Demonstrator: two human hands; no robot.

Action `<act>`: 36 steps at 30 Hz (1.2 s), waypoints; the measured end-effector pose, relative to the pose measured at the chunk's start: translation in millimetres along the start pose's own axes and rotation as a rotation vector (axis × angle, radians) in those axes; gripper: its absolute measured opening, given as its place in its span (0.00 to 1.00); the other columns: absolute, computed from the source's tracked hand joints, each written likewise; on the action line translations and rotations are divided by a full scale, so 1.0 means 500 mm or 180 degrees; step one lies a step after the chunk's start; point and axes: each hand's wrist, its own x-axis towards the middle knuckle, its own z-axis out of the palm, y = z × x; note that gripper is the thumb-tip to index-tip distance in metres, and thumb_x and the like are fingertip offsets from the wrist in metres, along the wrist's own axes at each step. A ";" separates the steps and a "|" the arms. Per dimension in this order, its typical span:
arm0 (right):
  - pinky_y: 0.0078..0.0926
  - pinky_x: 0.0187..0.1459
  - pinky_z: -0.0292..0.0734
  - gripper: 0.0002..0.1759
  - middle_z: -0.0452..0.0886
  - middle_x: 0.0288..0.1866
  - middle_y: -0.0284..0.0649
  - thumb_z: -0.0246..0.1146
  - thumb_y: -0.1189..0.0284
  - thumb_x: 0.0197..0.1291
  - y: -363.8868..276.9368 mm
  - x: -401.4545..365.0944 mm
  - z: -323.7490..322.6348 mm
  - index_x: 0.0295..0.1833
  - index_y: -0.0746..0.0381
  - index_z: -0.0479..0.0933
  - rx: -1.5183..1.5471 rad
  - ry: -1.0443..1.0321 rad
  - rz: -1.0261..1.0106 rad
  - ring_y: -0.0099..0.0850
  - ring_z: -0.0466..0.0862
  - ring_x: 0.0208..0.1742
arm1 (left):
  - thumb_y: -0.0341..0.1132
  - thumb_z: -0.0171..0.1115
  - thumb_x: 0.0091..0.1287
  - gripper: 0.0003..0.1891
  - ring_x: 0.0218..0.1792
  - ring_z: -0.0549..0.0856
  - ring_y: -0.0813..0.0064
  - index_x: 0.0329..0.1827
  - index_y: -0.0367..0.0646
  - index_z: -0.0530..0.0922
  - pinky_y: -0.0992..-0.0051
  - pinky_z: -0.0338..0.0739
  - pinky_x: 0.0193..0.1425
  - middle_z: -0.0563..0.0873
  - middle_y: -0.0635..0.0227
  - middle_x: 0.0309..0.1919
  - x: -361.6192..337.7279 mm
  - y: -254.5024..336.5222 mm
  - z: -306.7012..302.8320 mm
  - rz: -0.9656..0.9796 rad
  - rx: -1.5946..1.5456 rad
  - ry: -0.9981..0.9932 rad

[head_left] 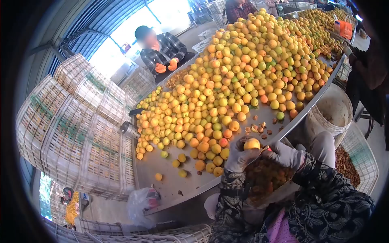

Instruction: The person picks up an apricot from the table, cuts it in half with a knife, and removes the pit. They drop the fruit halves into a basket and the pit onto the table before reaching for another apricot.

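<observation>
Head view: L hand [238, 158] grasps 1 yellow fruit [252, 143] by edge of metal table [166, 190], w/ big fruit pile [243, 73] on it. R hand [287, 155] is just beside, fingers bent; what they grip, I cannot tell.

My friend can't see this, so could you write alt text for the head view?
A grey-gloved left hand holds a round yellow-orange fruit, the grey-gloved right hand close beside it, by a long metal table heaped with round yellow, orange and green fruits. Across it is a person in a dark checked shirt and orange gloves.
</observation>
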 end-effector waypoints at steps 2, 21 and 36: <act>0.26 0.52 0.75 0.26 0.82 0.49 0.40 0.52 0.55 0.72 0.025 -0.006 0.017 0.59 0.67 0.73 -0.0306 0.0370 -0.0585 0.28 0.80 0.51 | 0.26 0.75 0.50 0.20 0.37 0.84 0.78 0.46 0.35 0.80 0.79 0.81 0.43 0.86 0.66 0.38 -0.004 0.030 0.000 -0.0372 0.0640 -0.0297; 0.25 0.44 0.76 0.21 0.81 0.44 0.35 0.55 0.57 0.71 -0.017 -0.004 -0.046 0.53 0.66 0.77 0.0286 -0.0336 -0.0189 0.22 0.78 0.43 | 0.32 0.68 0.53 0.21 0.40 0.82 0.78 0.51 0.35 0.78 0.79 0.77 0.46 0.83 0.68 0.39 -0.020 -0.033 0.011 0.0366 0.0215 -0.0404; 0.18 0.45 0.72 0.19 0.78 0.42 0.30 0.60 0.62 0.67 0.025 0.092 0.030 0.55 0.66 0.75 0.1567 0.2115 -0.0402 0.18 0.74 0.42 | 0.45 0.48 0.76 0.20 0.39 0.82 0.65 0.59 0.37 0.72 0.68 0.76 0.44 0.81 0.57 0.42 -0.002 -0.083 0.060 0.1325 0.2350 0.0732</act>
